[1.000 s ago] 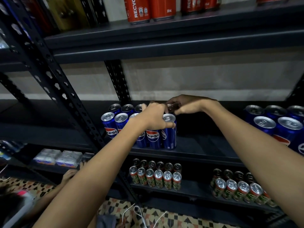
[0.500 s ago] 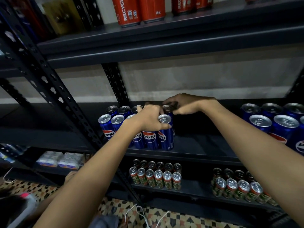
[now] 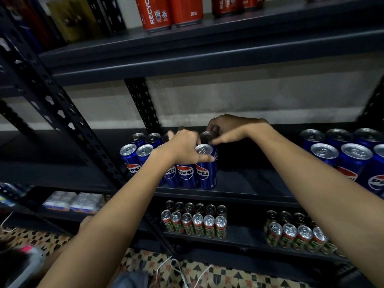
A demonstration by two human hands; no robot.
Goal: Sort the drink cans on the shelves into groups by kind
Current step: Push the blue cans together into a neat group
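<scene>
A cluster of blue Pepsi cans [image 3: 188,175] stands in two rows on the middle shelf [image 3: 249,192]. My left hand [image 3: 182,148] lies over the tops of the front-row cans, its thumb against the rightmost front can [image 3: 205,169]. My right hand [image 3: 230,129] reaches in from the right and grips the top of a back-row can [image 3: 206,137] at the right end of the cluster. A second group of Pepsi cans [image 3: 351,156] stands at the far right of the same shelf.
Red cans [image 3: 168,12] stand on the top shelf. Two groups of green-and-red cans [image 3: 195,223] [image 3: 297,235] sit on the lower shelf. A perforated black upright [image 3: 62,113] crosses at the left. Wrapped packs [image 3: 72,201] lie lower left. Another person's hand [image 3: 87,222] shows below.
Both hands stay on the Pepsi cluster. The view has tilted slightly upward, and the right hand's fingers have settled on the back-row can's top.
</scene>
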